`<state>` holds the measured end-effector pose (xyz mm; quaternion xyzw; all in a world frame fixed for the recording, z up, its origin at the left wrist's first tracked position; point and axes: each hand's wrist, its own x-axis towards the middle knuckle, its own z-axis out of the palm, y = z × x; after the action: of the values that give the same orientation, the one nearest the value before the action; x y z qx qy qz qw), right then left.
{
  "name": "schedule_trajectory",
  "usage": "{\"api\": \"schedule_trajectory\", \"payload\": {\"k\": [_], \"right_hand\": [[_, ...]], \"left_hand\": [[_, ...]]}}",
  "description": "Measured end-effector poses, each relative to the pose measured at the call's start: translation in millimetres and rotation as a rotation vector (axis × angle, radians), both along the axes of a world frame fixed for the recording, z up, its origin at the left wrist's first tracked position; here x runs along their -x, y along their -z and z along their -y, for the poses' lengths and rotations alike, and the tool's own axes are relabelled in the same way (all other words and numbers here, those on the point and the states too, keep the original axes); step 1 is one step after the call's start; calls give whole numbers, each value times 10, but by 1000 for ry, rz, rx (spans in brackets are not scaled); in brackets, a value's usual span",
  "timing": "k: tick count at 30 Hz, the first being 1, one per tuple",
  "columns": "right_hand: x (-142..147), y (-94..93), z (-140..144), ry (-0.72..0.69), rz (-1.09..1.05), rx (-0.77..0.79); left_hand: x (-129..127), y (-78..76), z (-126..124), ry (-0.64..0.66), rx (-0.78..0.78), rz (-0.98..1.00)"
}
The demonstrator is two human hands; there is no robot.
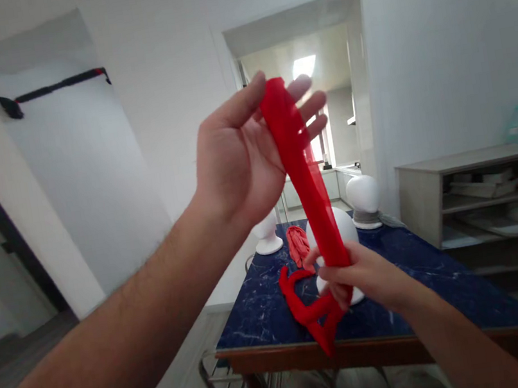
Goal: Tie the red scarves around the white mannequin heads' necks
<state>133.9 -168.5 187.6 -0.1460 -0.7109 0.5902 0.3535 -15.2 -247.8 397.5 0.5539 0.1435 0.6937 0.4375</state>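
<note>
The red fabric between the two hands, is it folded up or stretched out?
Stretched out. The red fabric runs as one taut band from the raised left hand down to the right hand; its end hangs bunched below.
</note>
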Motion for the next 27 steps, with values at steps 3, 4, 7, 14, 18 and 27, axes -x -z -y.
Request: {"api": "schedule_trajectory", "payload": {"k": [3,4,7,14,18,27], "right_hand": [[-605,-23,-310,-14,86,25],[-804,-46,-418,-2,95,32],[-1299,-154,-724,89,80,36],[-1686,-340,-1304,238,-160,7],[-1469,-264,-1584,323,-342,40],[-912,402,-2175,-3,-656,464]], "left_hand": [[403,-75,-250,-117,-60,135],[520,-81,-337,-127,-69,152],[762,-39,-574,-125,-78,189],[1081,295,-1256,-117,21,300],[1220,669,-1799,-60,124,333],[1091,1900,-2539,-75,473,752]]}}
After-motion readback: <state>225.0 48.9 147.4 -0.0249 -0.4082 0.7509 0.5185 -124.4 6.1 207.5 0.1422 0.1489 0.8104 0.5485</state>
